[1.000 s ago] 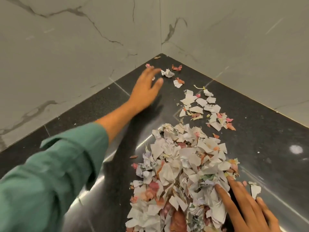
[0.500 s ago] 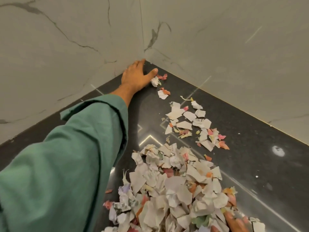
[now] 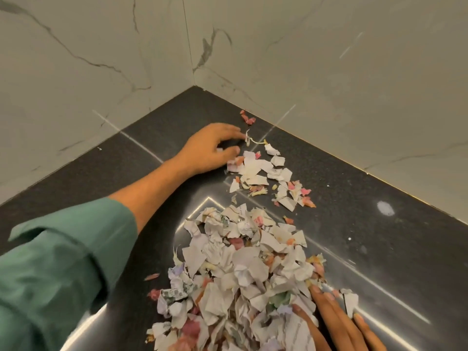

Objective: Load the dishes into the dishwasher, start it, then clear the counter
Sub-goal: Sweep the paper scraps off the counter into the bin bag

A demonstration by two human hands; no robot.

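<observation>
2 hands work the scraps: the left hand (image 3: 210, 148) lies flat on the table (image 3: 379, 249) near the corner, fingers (image 3: 229, 130) loosely curled, holding nothing, against the far scraps (image 3: 263, 173). The right hand (image 3: 339, 323), fingers flat and spread, braces the pile (image 3: 240, 269). Best to sweep low and slowly so light pieces do not scatter. Print on the scraps is too small to read.

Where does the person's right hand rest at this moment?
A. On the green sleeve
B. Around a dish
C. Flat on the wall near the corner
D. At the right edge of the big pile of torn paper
D: the right hand lies open on the dark counter, fingers against the right edge of the large paper pile.
</observation>
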